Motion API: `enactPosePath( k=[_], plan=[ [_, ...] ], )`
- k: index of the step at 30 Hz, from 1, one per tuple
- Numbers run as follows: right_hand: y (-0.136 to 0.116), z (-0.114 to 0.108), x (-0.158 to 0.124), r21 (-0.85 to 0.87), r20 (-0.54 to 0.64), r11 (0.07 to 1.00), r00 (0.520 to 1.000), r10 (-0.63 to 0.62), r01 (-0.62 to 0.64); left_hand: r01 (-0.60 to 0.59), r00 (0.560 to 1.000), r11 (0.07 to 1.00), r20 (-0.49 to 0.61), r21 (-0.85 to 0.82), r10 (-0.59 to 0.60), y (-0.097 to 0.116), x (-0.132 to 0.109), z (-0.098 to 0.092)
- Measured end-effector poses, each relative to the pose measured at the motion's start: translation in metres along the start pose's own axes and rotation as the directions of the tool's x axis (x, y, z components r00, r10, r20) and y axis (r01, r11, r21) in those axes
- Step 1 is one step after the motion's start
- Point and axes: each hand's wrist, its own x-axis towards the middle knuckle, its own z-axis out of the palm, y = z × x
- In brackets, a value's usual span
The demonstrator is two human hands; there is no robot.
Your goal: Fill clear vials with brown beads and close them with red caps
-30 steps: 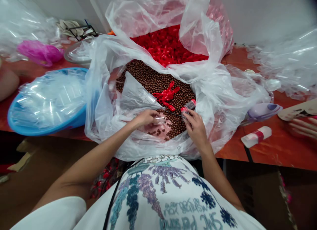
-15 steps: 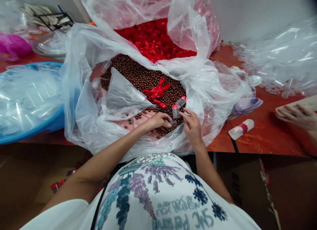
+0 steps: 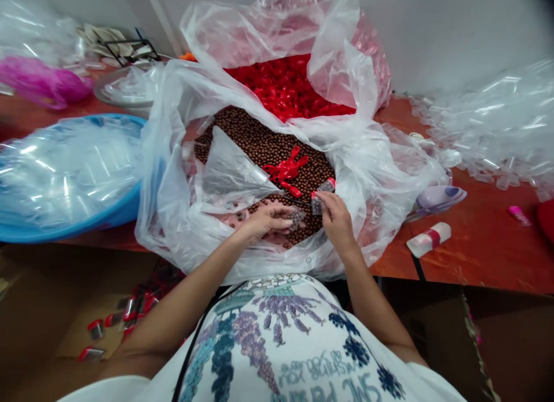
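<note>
My left hand (image 3: 273, 220) is closed, thumb and fingers pinching a small clear plastic bag (image 3: 296, 218) over the lower part of the bead heap. Just right of it, my right hand (image 3: 338, 220) grips a small clear jar with a red cap (image 3: 317, 203). A second red-capped jar (image 3: 328, 185) lies right behind it, partly covered. Brown round beads (image 3: 255, 134) fill a large open plastic bag (image 3: 167, 160). On the beads rest several small red spoons (image 3: 288, 166), and a clear plastic sheet (image 3: 234, 168) stands folded to their left.
Behind the beads is a bag of red plastic pieces (image 3: 285, 85). At left, a blue basin (image 3: 108, 214) holds clear plastic bags. A lilac tool (image 3: 439, 199) and a white roll with a red band (image 3: 428, 239) lie on the table at right. Below left, a box holds red-capped jars (image 3: 96, 329).
My right hand has closed on the red-capped jar. The bag in my left hand shows more fully. The view has shifted, and another person's hand at the right edge is gone.
</note>
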Motion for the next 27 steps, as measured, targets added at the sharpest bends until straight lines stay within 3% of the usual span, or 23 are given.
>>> enactPosePath(
  k=[4, 9, 14, 18, 20, 23, 27],
  plan=[
    [-0.002, 0.019, 0.018, -0.040, 0.117, 0.998, 0.992, -0.041, 0.046, -0.052, 0.998, 0.994, -0.047, -0.100, 0.048, 0.003, -0.029, -0.012],
    [-0.002, 0.041, 0.040, -0.159, 0.186, 0.980, 0.978, -0.092, 0.122, -0.229, 0.971, 0.963, -0.100, -0.142, 0.216, 0.001, -0.054, -0.027],
    [-0.007, 0.059, 0.055, -0.338, 0.225, 0.924, 0.968, -0.108, 0.181, -0.372, 0.911, 0.928, -0.204, -0.032, 0.358, 0.000, -0.060, -0.031],
    [-0.009, 0.063, 0.056, -0.355, 0.324, 0.916, 0.944, -0.067, 0.187, -0.409, 0.881, 0.912, -0.245, 0.036, 0.405, -0.001, -0.058, -0.034],
    [-0.011, 0.061, 0.053, -0.288, 0.294, 0.949, 0.955, -0.040, 0.129, -0.416, 0.871, 0.909, -0.273, 0.027, 0.408, -0.003, -0.057, -0.037],
    [-0.021, 0.055, 0.044, -0.037, 0.206, 0.999, 0.979, 0.006, 0.002, -0.403, 0.885, 0.915, -0.260, -0.010, 0.387, -0.007, -0.057, -0.038],
    [-0.043, 0.046, 0.034, 0.343, 0.200, 0.928, 0.977, 0.077, -0.143, -0.383, 0.908, 0.920, -0.219, -0.088, 0.357, -0.012, -0.056, -0.035]
  ],
)
